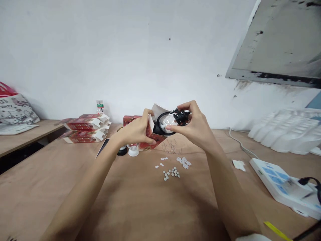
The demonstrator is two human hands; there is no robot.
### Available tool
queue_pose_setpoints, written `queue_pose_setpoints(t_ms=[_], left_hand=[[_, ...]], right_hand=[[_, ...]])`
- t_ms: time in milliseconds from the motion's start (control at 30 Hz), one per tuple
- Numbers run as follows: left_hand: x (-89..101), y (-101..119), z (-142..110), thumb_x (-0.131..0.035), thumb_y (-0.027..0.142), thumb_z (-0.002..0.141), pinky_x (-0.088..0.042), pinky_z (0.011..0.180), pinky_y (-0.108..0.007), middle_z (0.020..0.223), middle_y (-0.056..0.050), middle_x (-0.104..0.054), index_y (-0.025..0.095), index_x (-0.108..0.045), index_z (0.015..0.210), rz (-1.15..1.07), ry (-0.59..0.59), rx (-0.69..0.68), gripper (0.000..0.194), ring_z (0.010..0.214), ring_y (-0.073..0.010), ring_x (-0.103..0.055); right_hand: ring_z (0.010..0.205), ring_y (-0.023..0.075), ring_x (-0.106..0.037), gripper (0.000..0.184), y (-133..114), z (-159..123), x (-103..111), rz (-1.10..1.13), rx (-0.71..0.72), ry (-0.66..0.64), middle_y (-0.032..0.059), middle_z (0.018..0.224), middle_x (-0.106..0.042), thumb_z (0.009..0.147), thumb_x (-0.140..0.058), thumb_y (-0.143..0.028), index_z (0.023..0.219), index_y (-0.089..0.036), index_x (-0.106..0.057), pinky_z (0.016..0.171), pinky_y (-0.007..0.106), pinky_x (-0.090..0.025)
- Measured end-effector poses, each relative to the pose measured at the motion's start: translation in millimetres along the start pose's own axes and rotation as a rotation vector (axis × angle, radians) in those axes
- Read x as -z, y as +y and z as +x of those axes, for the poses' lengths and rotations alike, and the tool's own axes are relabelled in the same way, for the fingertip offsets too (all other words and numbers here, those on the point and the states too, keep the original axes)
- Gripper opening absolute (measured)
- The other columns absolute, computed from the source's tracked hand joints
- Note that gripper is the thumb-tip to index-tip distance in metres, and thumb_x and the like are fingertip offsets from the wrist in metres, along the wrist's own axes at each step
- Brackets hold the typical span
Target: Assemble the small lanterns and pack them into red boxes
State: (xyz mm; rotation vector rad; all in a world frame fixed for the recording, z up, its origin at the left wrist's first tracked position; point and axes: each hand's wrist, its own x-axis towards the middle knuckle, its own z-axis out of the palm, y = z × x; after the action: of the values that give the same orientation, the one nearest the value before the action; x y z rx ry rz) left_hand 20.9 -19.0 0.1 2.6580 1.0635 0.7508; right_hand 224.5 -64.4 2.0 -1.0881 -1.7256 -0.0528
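Fingers (185, 105) of the right hand (197, 122) pinch a black lantern with a clear globe (170, 121), thumb on the globe, the others around the black end. The lantern lies tilted at the mouth of an open red carton (161, 139); how far it sits inside is hard to make out. The left hand (136, 130) grips the carton's left side, thumb on the near face, one finger on the upper edge; its other fingers are hidden.

Left of the carton, the left hand and forearm partly cover a white-based lantern (133, 151), a black-based lantern (122, 151) and a dark flat panel (102, 147). A second red carton (128, 119) is partly screened behind that hand. Farther left of the carton lies a stack of red cartons (84, 124).

On the worktop (140, 197), wire loops (173, 146) lie right of and below the carton; nearer the viewer than it are white tabs (184, 162) and round pieces (172, 173). Well right of the carton is a power strip (269, 179), cut off by the frame edge.
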Motion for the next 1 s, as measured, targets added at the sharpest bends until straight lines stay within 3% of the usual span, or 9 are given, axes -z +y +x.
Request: queue_pose_setpoints(t_ms=[133, 267, 400, 533, 700, 833, 900, 1000], left_hand=[[-1.9, -3, 2, -0.069, 0.037, 0.06, -0.039, 0.057, -0.029, 0.08, -0.002, -0.054, 0.019, -0.024, 0.117, -0.012, -0.053, -0.007, 0.075, 0.066, -0.0198, -0.055], [-7.4, -2, 3, -0.069, 0.037, 0.059, -0.04, 0.06, -0.029, 0.088, -0.005, -0.055, 0.019, -0.025, 0.114, -0.035, -0.067, -0.085, 0.074, 0.072, -0.0205, -0.056], [-12.1, 2, 3, -0.069, 0.037, 0.059, -0.039, 0.057, -0.029, 0.087, -0.006, -0.054, 0.017, -0.025, 0.111, -0.04, -0.05, -0.059, 0.071, 0.07, -0.0209, -0.055], [-14.2, 2, 4, -0.067, 0.033, 0.06, -0.04, 0.058, -0.029, 0.087, -0.005, -0.054, 0.018, -0.025, 0.113, -0.071, -0.004, -0.087, 0.069, 0.069, -0.0198, -0.056], [-12.3, 0, 4, -0.066, 0.032, 0.063, -0.044, 0.068, -0.032, 0.099, -0.011, -0.057, 0.015, -0.025, 0.123, -0.09, -0.066, -0.145, 0.074, 0.085, -0.024, -0.058], [-7.6, 2, 4, -0.064, 0.034, 0.068, -0.042, 0.084, -0.036, 0.121, -0.014, -0.05, 0.017, -0.027, 0.135, -0.075, -0.095, -0.212, 0.079, 0.107, -0.0276, -0.051], [-4.1, 4, 3, -0.061, 0.038, 0.071, -0.039, 0.088, -0.035, 0.122, -0.013, -0.049, 0.018, -0.025, 0.14, -0.046, -0.077, -0.223, 0.08, 0.109, -0.027, -0.048], [1.8, 7, 1, -0.057, 0.041, 0.075, -0.041, 0.082, -0.034, 0.104, -0.009, -0.053, 0.02, -0.024, 0.142, 0.052, -0.078, -0.194, 0.078, 0.092, -0.0236, -0.052]], right_hand=[[0.089, 0.0218, -0.056, 0.052, -2, -2, -2, -0.048, 0.016, -0.006, 0.004, 0.103, -0.054, 0.06, -0.074, -0.038, 0.101, -0.024, -0.044, 0.074, 0.037, -0.047], [0.096, 0.024, -0.054, 0.046, -1, -3, -9, -0.097, 0.066, -0.123, 0.0053, 0.104, -0.052, 0.065, -0.072, -0.037, 0.101, -0.024, -0.047, 0.079, 0.04, -0.046], [0.099, 0.024, -0.051, 0.048, 0, -4, -17, -0.103, 0.108, -0.134, 0.0058, 0.109, -0.046, 0.063, -0.073, -0.033, 0.102, -0.024, -0.045, 0.078, 0.039, -0.047], [0.088, 0.0217, -0.052, 0.035, -3, -4, -21, -0.146, 0.107, -0.133, 0.0041, 0.098, -0.047, 0.065, -0.07, -0.023, 0.09, -0.022, -0.046, 0.07, 0.037, -0.047], [0.076, 0.0159, -0.053, 0.011, -1, -1, -17, -0.049, 0.202, -0.329, 0.001, 0.085, -0.052, 0.075, -0.061, -0.021, 0.078, -0.022, -0.05, 0.067, 0.032, -0.045], [0.07, 0.0141, -0.053, 0.011, -1, 2, -9, 0.004, 0.21, -0.419, -0.0002, 0.075, -0.056, 0.082, -0.051, -0.022, 0.071, -0.021, -0.052, 0.065, 0.031, -0.046], [0.074, 0.0142, -0.055, 0.016, 0, 3, -4, 0.045, 0.223, -0.388, 0.0004, 0.078, -0.057, 0.084, -0.041, -0.017, 0.076, -0.021, -0.054, 0.07, 0.032, -0.047], [0.091, 0.0155, -0.056, 0.027, 5, 4, 1, 0.117, 0.25, -0.24, 0.0021, 0.094, -0.058, 0.08, -0.034, -0.008, 0.09, -0.023, -0.054, 0.082, 0.036, -0.048]])
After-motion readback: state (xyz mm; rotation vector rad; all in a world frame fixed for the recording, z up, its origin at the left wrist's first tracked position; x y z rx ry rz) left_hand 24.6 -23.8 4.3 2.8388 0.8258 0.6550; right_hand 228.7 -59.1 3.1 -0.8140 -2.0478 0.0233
